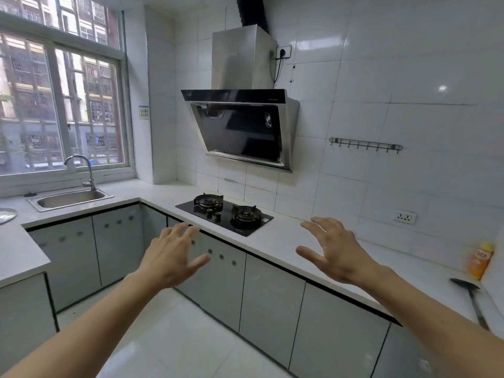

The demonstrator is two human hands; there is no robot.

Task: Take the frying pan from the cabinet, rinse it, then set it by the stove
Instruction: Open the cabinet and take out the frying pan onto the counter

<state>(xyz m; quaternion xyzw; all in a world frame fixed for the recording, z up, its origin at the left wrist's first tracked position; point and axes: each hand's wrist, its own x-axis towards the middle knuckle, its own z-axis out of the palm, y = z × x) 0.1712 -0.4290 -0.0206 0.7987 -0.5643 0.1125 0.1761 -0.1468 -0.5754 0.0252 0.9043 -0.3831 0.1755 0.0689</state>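
Note:
Both my hands are stretched out in front of me, fingers spread, holding nothing. My left hand (171,255) hovers in front of the grey base cabinets (270,298) below the counter, all doors closed. My right hand (331,251) hovers over the white counter (289,241) just right of the black two-burner gas stove (225,215). A steel sink (69,199) with a curved tap (81,170) sits at the left under the window. No frying pan is in sight.
A range hood (242,126) hangs above the stove. An orange bottle (480,260) and a black spatula (470,298) lie at the counter's right end. A hook rail (365,144) and a socket (405,217) are on the tiled wall. A metal plate edge (6,215) shows far left.

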